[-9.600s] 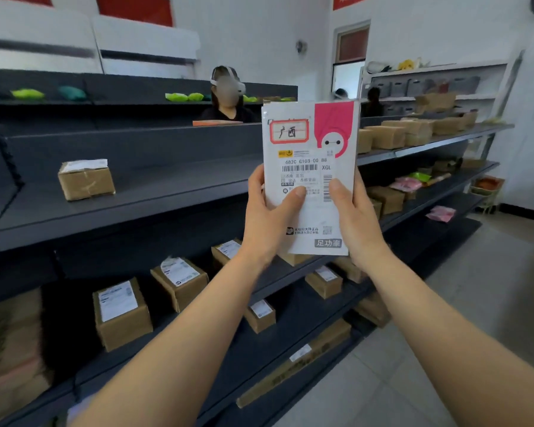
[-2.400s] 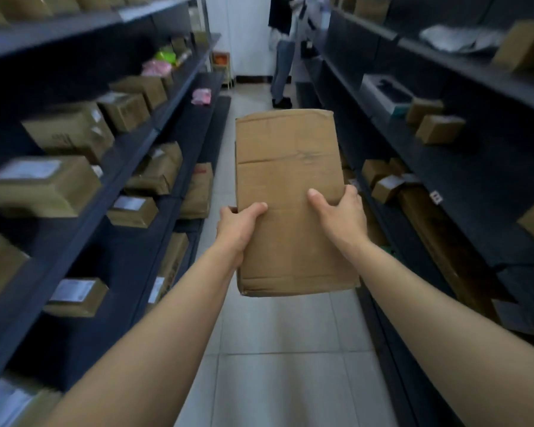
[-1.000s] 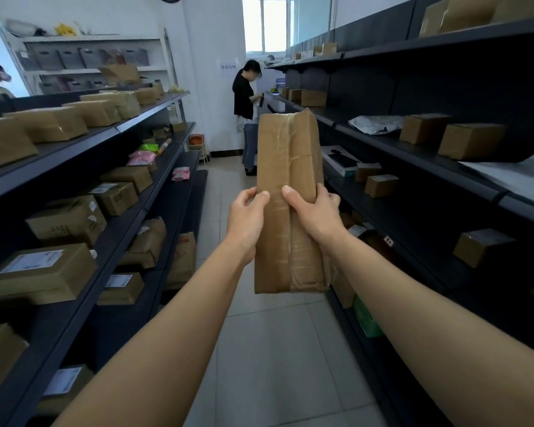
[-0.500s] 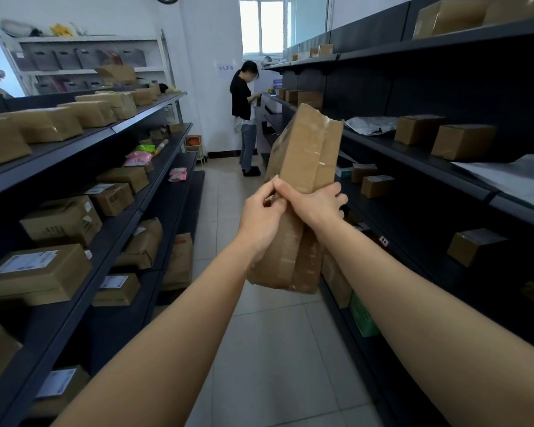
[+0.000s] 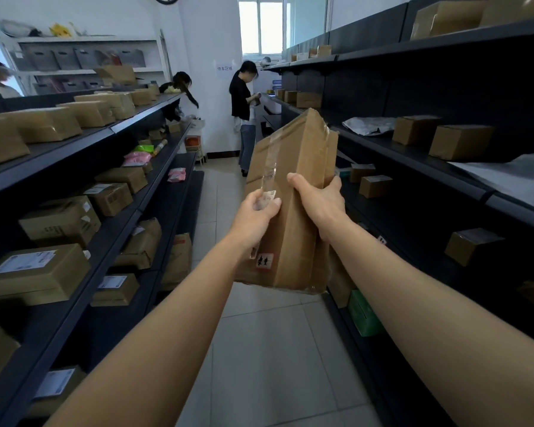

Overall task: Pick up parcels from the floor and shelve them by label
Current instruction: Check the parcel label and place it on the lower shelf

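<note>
I hold a long brown cardboard parcel [image 5: 293, 167] upright in the aisle, its top tilted to the right and clear tape running down its face. My left hand [image 5: 255, 215] grips its left edge at mid-height. My right hand [image 5: 319, 200] wraps around its right side, thumb on the front. A small sticker with red print sits near the parcel's bottom. No shipping label is visible on the faces turned towards me.
Dark metal shelves [image 5: 117, 217] on the left carry several labelled brown boxes. The right shelves [image 5: 413, 161] hold a few boxes and grey bags. A person in black [image 5: 242, 97] stands down the tiled aisle [image 5: 259, 349]; two others are at the left.
The parcel has turned in my hands, showing a broader taped face, and its top leans further right. My hands have shifted apart on it. Earlier I held a white and pink mailer.
</note>
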Tool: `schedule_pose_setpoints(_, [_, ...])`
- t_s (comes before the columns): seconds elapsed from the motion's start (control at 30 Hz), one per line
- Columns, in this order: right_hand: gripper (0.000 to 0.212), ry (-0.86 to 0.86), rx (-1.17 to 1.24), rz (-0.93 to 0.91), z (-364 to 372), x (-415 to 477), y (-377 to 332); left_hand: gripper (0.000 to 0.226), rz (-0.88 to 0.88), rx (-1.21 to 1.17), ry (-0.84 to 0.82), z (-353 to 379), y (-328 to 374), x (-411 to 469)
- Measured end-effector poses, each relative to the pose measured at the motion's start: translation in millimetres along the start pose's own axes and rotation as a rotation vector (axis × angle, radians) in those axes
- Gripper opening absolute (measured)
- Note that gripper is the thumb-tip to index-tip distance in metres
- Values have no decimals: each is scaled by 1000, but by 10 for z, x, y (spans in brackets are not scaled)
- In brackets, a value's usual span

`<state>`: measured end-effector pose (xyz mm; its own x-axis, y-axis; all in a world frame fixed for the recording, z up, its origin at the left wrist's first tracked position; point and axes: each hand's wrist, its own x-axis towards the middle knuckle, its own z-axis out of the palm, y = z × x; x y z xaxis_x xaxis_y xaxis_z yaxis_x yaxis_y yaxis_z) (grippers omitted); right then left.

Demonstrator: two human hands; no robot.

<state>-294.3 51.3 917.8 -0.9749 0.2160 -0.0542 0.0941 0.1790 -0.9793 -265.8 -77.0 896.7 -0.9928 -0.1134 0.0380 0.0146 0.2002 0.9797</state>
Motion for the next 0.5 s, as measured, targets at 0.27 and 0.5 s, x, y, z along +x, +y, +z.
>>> schedule_pose_setpoints(0.27, [109, -72, 25, -83, 44, -111, 6, 135, -301, 3, 20, -221, -76, 44])
schedule_pose_setpoints(0.5, [92, -81, 93, -86, 38, -146, 38, 152, -358, 40, 152, -368, -168, 64])
